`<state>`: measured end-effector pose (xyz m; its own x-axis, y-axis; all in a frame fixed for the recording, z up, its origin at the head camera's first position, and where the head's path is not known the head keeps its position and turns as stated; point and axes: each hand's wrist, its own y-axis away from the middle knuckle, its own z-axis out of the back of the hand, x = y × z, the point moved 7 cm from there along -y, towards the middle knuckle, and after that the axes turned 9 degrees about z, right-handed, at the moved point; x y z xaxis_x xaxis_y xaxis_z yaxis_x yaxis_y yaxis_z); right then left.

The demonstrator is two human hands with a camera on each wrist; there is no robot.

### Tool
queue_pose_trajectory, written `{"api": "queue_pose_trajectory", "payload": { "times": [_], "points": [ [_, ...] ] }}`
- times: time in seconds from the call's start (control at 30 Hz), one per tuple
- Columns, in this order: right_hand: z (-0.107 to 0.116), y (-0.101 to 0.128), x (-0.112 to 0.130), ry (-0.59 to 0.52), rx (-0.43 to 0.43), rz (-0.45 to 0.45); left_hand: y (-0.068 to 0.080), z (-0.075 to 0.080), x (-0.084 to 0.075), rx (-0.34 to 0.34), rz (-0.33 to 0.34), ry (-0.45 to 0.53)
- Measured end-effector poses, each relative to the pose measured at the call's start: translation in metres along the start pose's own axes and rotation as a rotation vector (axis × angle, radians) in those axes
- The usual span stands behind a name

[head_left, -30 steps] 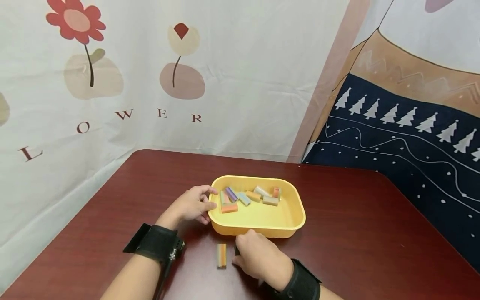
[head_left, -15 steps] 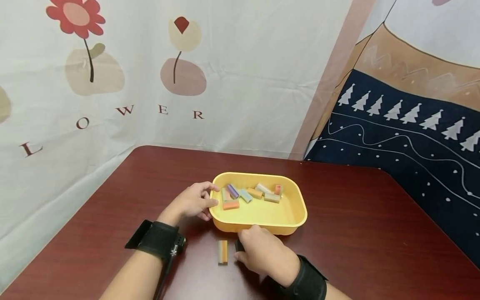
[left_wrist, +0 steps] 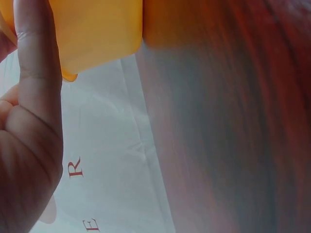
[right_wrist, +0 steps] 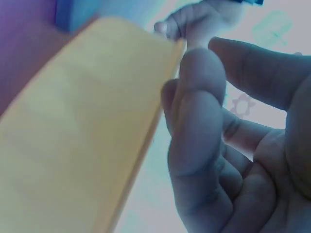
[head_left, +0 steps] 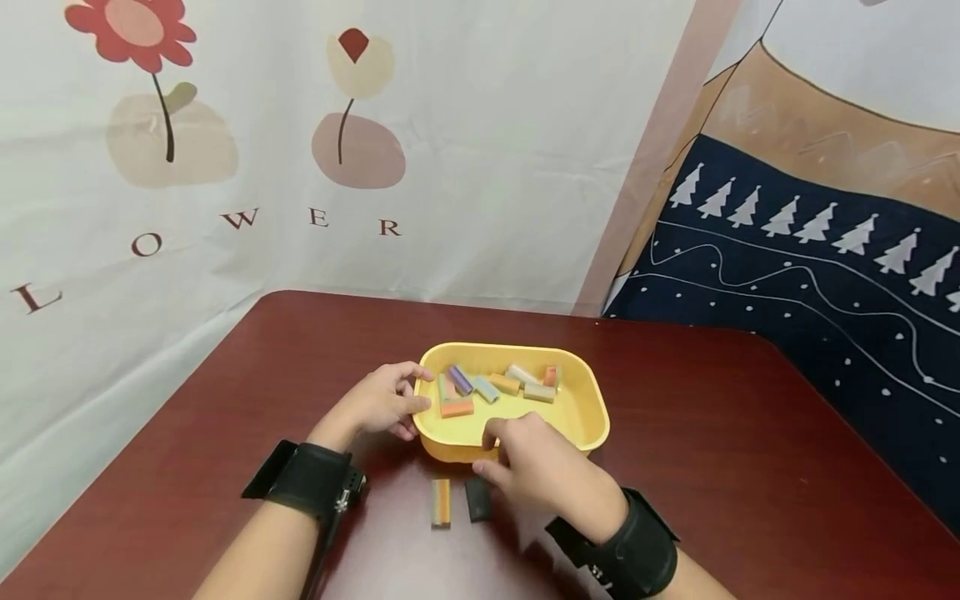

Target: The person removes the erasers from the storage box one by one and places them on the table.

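Note:
A yellow plastic bin (head_left: 581, 417) stands on the table, with several small coloured blocks inside, among them an orange one (head_left: 457, 408) and a purple one (head_left: 461, 381). My left hand (head_left: 380, 400) holds the bin's left rim, thumb and fingers on either side of it. Over the front rim hovers my right hand (head_left: 551, 462), its thumb and bent index finger apart and nothing between them. On the table before the bin lie a striped orange and grey block (head_left: 441, 503) and a black block (head_left: 478, 500), side by side. My right hand is nearest the black one.
The dark red table (head_left: 720, 467) reaches back to a white cloth (head_left: 495, 208) printed with flowers and letters. At the right hangs a dark blue cloth (head_left: 750, 283) with white trees. Both wrists wear black straps.
My right hand has let go of the black block, which now lies beside the striped one, and has risen toward the bin's front rim. My left hand keeps its hold on the bin.

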<state>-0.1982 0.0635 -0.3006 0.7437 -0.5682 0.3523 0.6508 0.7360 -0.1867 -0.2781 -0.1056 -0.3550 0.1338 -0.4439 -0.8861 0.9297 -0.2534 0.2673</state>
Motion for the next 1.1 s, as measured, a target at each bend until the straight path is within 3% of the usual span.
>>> {"api": "queue_pose_trajectory", "payload": {
  "times": [0.17,0.4,0.53,0.77,1.1],
  "points": [
    [0.017,0.001,-0.015,0.042,-0.054,-0.078,-0.001,0.0,0.001,0.002,0.003,0.017],
    [0.034,-0.008,-0.039,0.107,-0.026,-0.149,-0.003,-0.001,0.0,0.006,0.021,0.022],
    [0.04,-0.018,-0.051,0.178,0.032,-0.154,-0.001,0.001,0.003,0.0,0.029,0.015],
    [0.048,-0.032,-0.082,0.24,0.155,-0.244,0.0,0.002,0.003,0.003,0.019,0.021],
    [0.042,-0.039,-0.105,0.265,0.372,-0.234,0.0,-0.001,0.006,0.001,0.034,0.036]
  ]
}}
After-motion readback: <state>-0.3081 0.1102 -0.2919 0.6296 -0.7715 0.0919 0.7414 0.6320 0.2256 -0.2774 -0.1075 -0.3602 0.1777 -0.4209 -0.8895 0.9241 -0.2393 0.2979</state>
